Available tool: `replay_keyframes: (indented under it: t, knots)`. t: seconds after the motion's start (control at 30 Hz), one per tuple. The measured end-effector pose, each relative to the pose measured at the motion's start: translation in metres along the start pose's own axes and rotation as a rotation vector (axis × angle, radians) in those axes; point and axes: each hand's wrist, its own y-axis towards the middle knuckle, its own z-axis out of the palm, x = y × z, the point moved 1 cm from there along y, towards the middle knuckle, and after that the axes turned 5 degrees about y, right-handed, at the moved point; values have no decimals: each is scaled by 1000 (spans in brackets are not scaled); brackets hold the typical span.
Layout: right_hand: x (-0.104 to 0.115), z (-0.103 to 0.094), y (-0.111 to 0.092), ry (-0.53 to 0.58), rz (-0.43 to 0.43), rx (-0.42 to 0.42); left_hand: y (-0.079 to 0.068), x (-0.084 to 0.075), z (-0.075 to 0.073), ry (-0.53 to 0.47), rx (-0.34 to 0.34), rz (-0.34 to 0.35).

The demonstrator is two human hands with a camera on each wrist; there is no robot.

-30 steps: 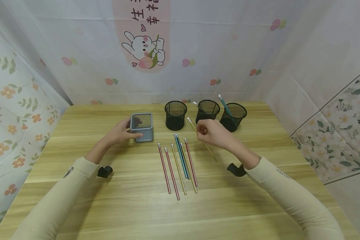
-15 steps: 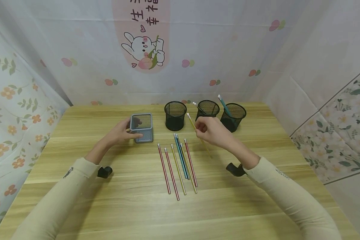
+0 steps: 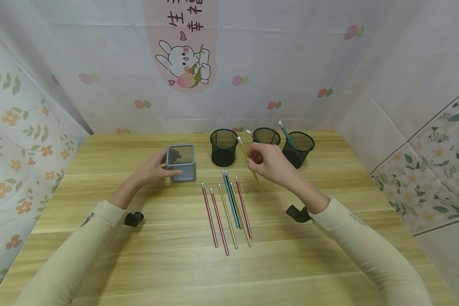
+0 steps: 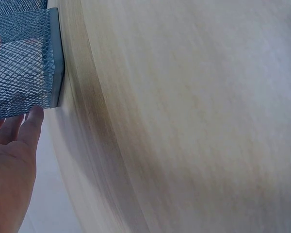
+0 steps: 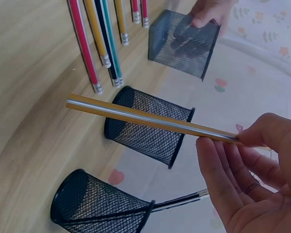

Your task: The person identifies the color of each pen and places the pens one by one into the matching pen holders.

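My left hand (image 3: 157,168) grips a square grey mesh pen holder (image 3: 185,172) at the left, thumb on its front and fingers round its far side. In the left wrist view the fingers lie along the mesh wall (image 4: 19,63). My right hand (image 3: 269,163) pinches a yellow pencil (image 5: 150,119) between thumb and fingertips, its white eraser end up and tilted left. The pencil is raised above the table, in front of the round black mesh cups. The middle cup (image 3: 267,136), partly hidden by that hand, holds a dark pencil (image 5: 179,200).
Another round black cup (image 3: 223,155) stands left of the middle one. The right cup (image 3: 299,146) leans and holds a teal pencil (image 3: 286,132). Several red, yellow, teal and black pencils, among them a red pencil (image 3: 209,214), lie on the wooden table (image 3: 168,263).
My right hand has moved a little up and to the left with the yellow pencil, whose lower end has lifted and swung left. My left hand and the grey pen holder have stayed put.
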Motion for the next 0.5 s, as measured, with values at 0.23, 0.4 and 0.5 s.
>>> replay_keyframes:
  t: [0.23, 0.4, 0.5]
  knots:
    - [4, -1, 6, -8, -44, -51, -1, -1, 0, 16, -2, 5]
    - [7, -2, 11, 14, -89, -99, 0, -1, 0, 7, 2, 8]
    - [10, -3, 15, 28, -122, -131, 0, -1, 0, 2, 5, 9]
